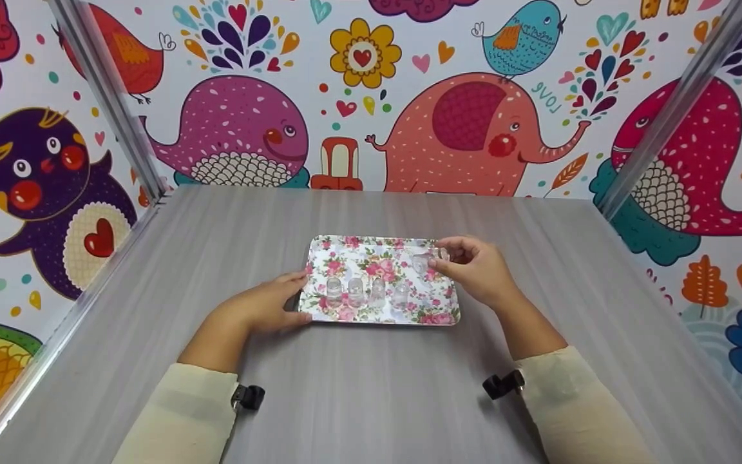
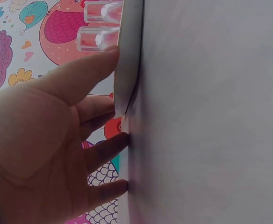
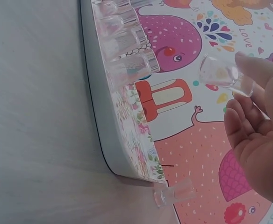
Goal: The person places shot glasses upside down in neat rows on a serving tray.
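Observation:
A white tray with pink flowers (image 1: 371, 248) lies on the grey table. Several small clear shot glasses (image 1: 355, 293) stand in a row along its near side. My right hand (image 1: 480, 267) pinches another shot glass (image 3: 218, 72) between thumb and fingers, tilted and above the tray's right part. My left hand (image 1: 265, 303) is at the tray's left end, its thumb (image 2: 96, 65) touching the rim and its other fingers spread, some with their tips down at the table. One more shot glass (image 3: 174, 192) shows just past the tray's corner in the right wrist view.
The grey tabletop (image 1: 371, 386) stretches around the tray. Printed cartoon walls (image 1: 345, 96) stand behind and at both sides, with metal posts (image 1: 110, 96) at the corners. A black wrist camera (image 1: 248, 396) sits on each sleeve.

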Demonstrator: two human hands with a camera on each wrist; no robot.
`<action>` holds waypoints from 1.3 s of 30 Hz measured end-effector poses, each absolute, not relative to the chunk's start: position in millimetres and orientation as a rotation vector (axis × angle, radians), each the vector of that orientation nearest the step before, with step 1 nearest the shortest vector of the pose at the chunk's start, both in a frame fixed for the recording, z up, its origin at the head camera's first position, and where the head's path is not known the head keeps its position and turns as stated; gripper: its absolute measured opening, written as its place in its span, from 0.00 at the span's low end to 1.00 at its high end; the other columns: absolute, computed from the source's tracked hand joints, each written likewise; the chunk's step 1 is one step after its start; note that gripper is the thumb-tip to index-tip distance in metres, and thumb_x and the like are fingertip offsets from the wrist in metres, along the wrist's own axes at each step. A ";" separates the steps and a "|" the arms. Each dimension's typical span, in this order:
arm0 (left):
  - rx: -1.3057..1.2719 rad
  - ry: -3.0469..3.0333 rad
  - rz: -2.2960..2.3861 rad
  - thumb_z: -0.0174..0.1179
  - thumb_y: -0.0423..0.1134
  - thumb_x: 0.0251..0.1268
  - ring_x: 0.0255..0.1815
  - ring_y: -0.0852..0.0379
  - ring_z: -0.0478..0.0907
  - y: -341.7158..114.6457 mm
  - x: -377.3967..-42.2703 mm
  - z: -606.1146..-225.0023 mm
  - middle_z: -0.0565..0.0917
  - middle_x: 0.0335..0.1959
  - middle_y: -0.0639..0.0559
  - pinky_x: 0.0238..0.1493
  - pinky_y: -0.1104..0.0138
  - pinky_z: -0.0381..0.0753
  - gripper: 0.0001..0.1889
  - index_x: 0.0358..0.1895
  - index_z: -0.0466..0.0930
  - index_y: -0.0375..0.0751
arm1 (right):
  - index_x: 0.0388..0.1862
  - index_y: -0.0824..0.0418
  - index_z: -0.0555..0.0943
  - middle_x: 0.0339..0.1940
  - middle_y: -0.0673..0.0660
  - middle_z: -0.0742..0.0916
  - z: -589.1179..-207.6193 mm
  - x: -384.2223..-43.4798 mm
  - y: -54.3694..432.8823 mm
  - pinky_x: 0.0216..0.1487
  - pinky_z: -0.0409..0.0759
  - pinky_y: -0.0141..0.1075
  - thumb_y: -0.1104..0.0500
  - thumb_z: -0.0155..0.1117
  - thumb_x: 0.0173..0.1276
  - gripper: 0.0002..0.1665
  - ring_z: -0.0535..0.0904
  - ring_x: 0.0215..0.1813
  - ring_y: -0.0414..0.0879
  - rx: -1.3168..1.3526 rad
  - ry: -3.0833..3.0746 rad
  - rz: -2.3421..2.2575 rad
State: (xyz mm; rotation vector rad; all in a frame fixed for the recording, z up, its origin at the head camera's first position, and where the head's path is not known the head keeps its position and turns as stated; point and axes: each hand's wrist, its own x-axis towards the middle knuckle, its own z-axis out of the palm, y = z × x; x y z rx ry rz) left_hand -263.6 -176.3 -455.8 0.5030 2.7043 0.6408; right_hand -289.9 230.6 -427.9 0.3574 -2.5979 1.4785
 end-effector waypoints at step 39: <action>0.470 2.702 0.609 0.67 0.57 0.74 0.89 0.36 0.54 -175.4 -263.2 -455.0 0.55 0.90 0.48 0.87 0.39 0.57 0.46 0.87 0.57 0.42 | 0.57 0.54 0.91 0.48 0.54 0.92 -453.9 -295.0 217.2 0.46 0.86 0.34 0.60 0.80 0.65 0.20 0.84 0.44 0.46 0.609 -2.984 1.306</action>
